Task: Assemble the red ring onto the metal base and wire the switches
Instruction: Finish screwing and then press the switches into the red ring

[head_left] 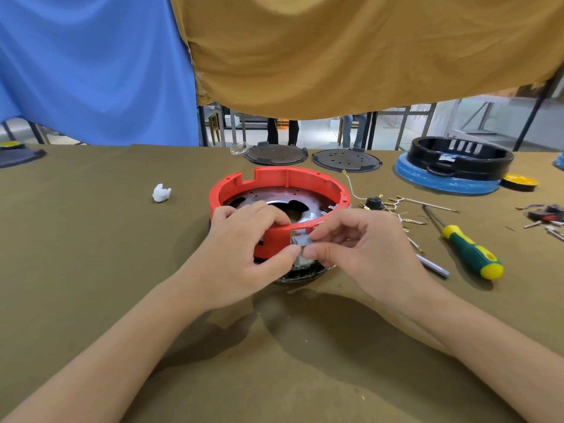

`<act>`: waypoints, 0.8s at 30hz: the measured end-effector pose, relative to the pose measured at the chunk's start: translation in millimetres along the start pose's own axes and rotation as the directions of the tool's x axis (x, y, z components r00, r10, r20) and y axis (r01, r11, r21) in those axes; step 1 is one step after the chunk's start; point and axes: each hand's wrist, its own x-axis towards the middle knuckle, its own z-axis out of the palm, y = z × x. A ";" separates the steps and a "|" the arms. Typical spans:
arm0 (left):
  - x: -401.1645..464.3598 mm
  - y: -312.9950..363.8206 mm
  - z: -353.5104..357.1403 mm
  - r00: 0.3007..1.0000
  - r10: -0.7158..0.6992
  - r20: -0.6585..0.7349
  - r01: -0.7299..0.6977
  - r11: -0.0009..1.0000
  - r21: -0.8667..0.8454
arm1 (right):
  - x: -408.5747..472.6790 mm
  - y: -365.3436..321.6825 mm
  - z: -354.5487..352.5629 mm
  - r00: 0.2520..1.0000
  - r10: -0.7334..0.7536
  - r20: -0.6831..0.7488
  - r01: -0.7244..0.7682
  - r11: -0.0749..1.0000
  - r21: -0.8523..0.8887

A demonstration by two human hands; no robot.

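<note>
The red ring (293,178) sits on the metal base (274,198) in the middle of the table. My left hand (244,248) grips the ring's near wall, fingers curled over the rim and thumb on the outside. My right hand (360,248) pinches a small grey switch (300,241) at a cut-out in the ring's near wall. Both thumbs meet at the switch. Loose wires (406,215) with brass terminals and a small black switch (374,203) lie to the right of the ring.
A green and yellow screwdriver (467,251) and a metal rod (433,267) lie at the right. Two dark round plates (274,154) rest behind the ring. A black ring on a blue base (457,166) stands far right. A white wad (161,193) lies at the left.
</note>
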 end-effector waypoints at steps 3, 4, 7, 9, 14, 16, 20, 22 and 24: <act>0.0 -0.6 0.9 1.000 0.006 -0.009 -0.006 1.000 -0.002 | -0.4 -0.1 1.2 1.000 -0.005 -0.007 0.005 1.000 -0.010; 0.1 -0.6 1.2 1.000 0.008 -0.010 -0.008 1.000 -0.001 | -0.5 -0.1 1.5 1.000 -0.013 -0.012 0.013 1.000 -0.015; 0.2 -0.4 2.1 1.000 0.009 -0.015 -0.009 1.000 0.001 | -1.3 -0.8 1.5 0.998 -0.050 -0.033 0.049 0.998 -0.038; 0.4 -0.6 2.4 1.000 0.009 -0.016 -0.009 1.000 0.005 | -1.9 -1.9 2.0 0.998 -0.055 -0.039 0.053 0.998 -0.040; 0.4 -0.3 2.9 1.000 0.009 -0.012 -0.009 1.000 -0.006 | 2.4 1.0 1.0 0.998 0.031 -0.052 -0.026 0.994 0.102; 0.7 -0.5 3.6 1.000 0.010 -0.013 -0.010 1.000 -0.008 | 1.9 2.8 1.0 0.998 -0.004 -0.063 0.006 0.999 0.035; 0.9 -0.8 6.1 1.000 0.005 -0.030 -0.005 1.000 -0.013 | -1.0 5.9 3.9 0.989 -0.131 -0.073 0.117 0.978 -0.171; 1.4 -0.4 7.2 0.999 -0.007 -0.039 0.007 1.000 -0.022 | 2.3 7.1 1.8 0.973 -0.222 -0.066 0.188 0.922 -0.337; 1.4 -0.5 7.5 0.999 -0.019 -0.040 0.018 0.999 -0.035 | 7.7 8.1 -4.3 0.970 -0.242 -0.009 0.210 0.860 -0.466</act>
